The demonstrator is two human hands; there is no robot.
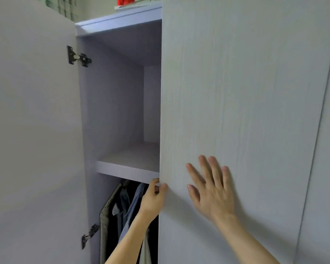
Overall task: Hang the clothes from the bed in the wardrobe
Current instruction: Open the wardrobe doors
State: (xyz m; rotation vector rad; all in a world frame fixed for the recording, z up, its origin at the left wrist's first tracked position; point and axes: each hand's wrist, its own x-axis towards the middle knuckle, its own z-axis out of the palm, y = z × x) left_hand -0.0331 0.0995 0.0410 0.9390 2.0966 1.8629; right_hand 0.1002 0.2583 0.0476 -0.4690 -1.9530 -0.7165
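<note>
A tall pale wardrobe fills the view. Its left door (32, 130) stands swung wide open. My left hand (153, 199) grips the left edge of the right door (236, 92), thumb on the front and fingers curled behind the edge. My right hand (211, 187) lies flat on that door's front with fingers spread. Inside, below a bare shelf (126, 166), several garments (122, 212) hang close together, grey, dark and blue. The bed and the clothes on it are out of view.
Two black hinges (78, 58) (90, 235) join the left door to the wardrobe side. A red object (125, 0) sits on top of the wardrobe. Another closed door panel (324, 168) lies at the far right.
</note>
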